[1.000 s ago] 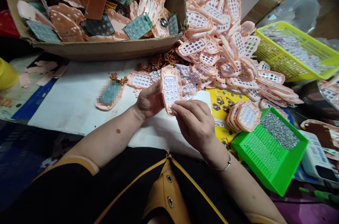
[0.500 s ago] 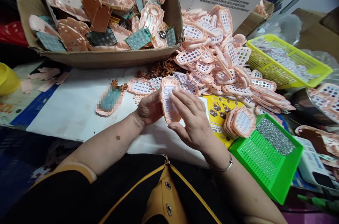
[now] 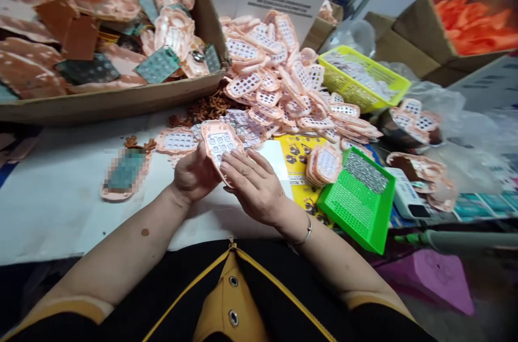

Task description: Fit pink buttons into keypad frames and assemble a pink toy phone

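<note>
Above the white work surface, my left hand [image 3: 193, 176] is closed around one side of a pink plastic casing half [image 3: 216, 137] fitted with a pale, many-buttoned keypad. The casing stands tilted with its keypad side towards me. My right hand [image 3: 259, 185] grips its lower right part, fingers lying across the keypad and hiding some buttons. Left of my hands lies another pink casing [image 3: 118, 195] with a green circuit board area, partly blurred, and brown antler-shaped pieces [image 3: 140, 142] at its top. Just behind my hands a pink casing half with a keypad [image 3: 178, 139] lies flat.
A cardboard box [image 3: 133, 95] of casings and boards stands at back left. Right of it rises a heap of pink casing halves [image 3: 279, 77]. A yellow basket [image 3: 364, 96], a stack of casings [image 3: 324, 163] and a green tray [image 3: 348, 212] holding small metal parts are on the right.
The camera view has turned to the right. The casing's keypad now faces me more fully, and my right hand's fingers have slid down to its lower part.
</note>
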A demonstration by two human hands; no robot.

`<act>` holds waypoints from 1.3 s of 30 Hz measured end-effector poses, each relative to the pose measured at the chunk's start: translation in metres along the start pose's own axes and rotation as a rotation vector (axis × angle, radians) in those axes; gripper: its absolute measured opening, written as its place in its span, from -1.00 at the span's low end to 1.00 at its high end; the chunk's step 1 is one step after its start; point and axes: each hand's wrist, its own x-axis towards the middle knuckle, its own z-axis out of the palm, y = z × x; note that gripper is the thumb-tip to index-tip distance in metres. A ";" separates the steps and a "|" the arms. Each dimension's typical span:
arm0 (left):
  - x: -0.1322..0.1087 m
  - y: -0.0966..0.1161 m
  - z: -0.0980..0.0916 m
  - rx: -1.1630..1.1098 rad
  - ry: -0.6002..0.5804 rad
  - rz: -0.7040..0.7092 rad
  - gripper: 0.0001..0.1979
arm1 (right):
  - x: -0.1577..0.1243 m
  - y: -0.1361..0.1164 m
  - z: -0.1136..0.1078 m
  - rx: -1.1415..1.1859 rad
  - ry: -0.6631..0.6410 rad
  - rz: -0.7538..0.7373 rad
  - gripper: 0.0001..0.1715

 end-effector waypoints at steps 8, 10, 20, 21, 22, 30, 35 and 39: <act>0.004 0.003 -0.004 0.118 -0.010 -0.007 -0.35 | -0.077 0.059 -0.063 -0.450 -0.055 0.510 -0.55; 0.005 0.003 -0.005 0.124 0.006 -0.001 -0.37 | -0.098 0.072 -0.072 -0.546 -0.177 0.588 -0.58; 0.006 0.000 -0.011 0.106 -0.012 -0.020 -0.40 | -0.092 0.093 -0.087 -0.598 -0.408 0.625 -0.49; 0.006 0.000 -0.012 0.100 -0.018 -0.026 -0.40 | -0.078 0.098 -0.086 -0.584 -0.393 0.621 -0.48; 0.006 -0.001 -0.012 0.094 -0.021 -0.031 -0.40 | -0.061 0.103 -0.083 -0.561 -0.391 0.607 -0.49; 0.006 0.001 -0.014 0.064 0.017 -0.017 -0.41 | 0.030 0.157 0.006 -0.320 -0.530 0.523 -0.71; 0.007 -0.002 -0.016 0.051 -0.006 -0.017 -0.44 | 0.026 0.186 0.014 -0.131 -0.251 0.642 -0.77; 0.008 -0.004 -0.018 0.085 -0.014 -0.015 -0.43 | 0.021 0.181 0.001 0.252 0.240 0.730 -0.71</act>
